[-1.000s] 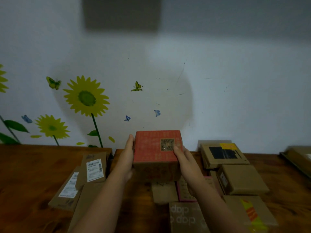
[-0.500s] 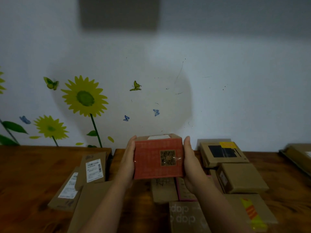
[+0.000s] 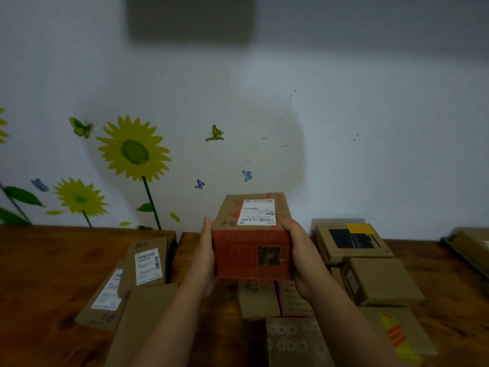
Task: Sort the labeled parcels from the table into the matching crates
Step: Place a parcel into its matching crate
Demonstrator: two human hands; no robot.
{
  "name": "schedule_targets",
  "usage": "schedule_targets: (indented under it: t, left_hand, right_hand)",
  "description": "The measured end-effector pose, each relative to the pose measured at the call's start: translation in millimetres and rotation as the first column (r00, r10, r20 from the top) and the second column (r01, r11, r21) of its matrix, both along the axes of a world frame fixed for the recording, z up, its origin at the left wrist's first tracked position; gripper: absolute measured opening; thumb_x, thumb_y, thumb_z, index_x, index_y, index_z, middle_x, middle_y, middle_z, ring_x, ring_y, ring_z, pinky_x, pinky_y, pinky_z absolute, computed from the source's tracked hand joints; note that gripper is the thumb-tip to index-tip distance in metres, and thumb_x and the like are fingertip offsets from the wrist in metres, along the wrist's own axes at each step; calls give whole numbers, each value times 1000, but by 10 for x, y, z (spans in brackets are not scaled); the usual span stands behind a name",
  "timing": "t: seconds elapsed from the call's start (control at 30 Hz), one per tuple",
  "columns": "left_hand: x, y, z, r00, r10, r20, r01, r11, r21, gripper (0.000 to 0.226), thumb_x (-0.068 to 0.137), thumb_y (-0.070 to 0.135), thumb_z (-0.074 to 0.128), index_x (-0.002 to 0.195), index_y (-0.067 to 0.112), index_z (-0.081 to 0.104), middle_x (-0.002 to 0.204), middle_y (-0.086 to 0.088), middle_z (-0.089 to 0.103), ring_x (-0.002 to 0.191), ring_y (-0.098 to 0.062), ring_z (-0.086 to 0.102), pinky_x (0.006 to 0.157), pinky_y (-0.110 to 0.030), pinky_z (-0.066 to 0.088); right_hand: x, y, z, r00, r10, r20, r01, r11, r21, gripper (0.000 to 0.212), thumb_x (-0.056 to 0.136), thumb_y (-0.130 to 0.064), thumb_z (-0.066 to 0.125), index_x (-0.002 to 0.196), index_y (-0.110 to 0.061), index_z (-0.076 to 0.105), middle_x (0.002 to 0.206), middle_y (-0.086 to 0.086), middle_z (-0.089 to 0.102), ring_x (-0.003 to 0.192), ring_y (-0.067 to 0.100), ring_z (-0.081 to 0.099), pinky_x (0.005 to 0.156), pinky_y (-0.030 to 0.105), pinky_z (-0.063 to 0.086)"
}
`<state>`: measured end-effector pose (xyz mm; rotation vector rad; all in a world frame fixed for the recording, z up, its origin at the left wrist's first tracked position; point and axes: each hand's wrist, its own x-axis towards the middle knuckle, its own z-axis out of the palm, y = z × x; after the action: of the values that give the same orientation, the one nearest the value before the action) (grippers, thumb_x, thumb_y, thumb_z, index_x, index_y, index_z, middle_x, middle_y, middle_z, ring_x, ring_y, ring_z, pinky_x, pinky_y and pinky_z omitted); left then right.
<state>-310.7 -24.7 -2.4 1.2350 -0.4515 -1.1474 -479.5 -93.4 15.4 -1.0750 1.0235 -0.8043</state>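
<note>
Over a dark wooden surface [image 3: 39, 274] littered with brown cardboard parcels [image 3: 381, 282], gripped a red-sided cardboard box [image 3: 251, 258], white label [image 3: 257, 212] upward, between left hand [image 3: 205, 258] and right hand [image 3: 304, 258]; spotted no crates, judged sorting mostly undone.

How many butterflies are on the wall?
5. Green butterflies: one left of the big sunflower, one right of it. Blue butterflies: one far left, two above the held parcel. More could hide off-frame.
</note>
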Motion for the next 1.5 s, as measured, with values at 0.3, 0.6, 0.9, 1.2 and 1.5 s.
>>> schedule_targets:
  t: [0.3,0.6,0.9,1.2,1.5]
  left_hand:
    - [-259,-128,-69,992,-5,-128,0,999,-34,91,68,78,66,146,39,40,125,-2,67,114,-30,64,93,-66,53]
    - [228,-314,12,995,69,-76,-75,994,-85,57,90,41,67,139,16,52,120,-17,71,96,-26,76,68,-38,61]
    - [492,-308,253,962,-270,-36,264,956,-128,36,73,29,66,102,8,68,87,-14,77,74,-27,75,61,-32,61]
    - [489,-453,263,964,-263,-43,260,964,-57,40,80,36,67,109,8,70,93,-17,76,78,-30,75,72,-40,61]
    - [85,-448,17,999,20,25,-19,999,-48,107,63,71,76,156,38,33,156,-2,44,138,-34,47,110,-59,42]
  right_hand:
    - [119,171,-214,980,-180,89,195,957,-214,76,78,-55,71,143,-65,32,146,-7,54,127,21,60,95,48,59]
    - [-72,-209,-55,989,-116,94,119,993,-27,112,75,-81,64,163,-39,11,158,-2,43,140,31,49,94,53,51]
    - [-536,-428,317,985,155,74,-160,985,59,99,74,-81,58,149,-17,52,141,14,64,123,35,66,104,54,50]
    - [-480,-379,192,973,171,158,-179,983,33,64,82,-36,71,141,-17,56,119,16,75,100,31,76,69,40,63]
    - [-331,-484,-165,876,-304,374,356,931,-78,111,69,-52,82,161,-39,21,151,2,53,120,26,68,101,59,54]
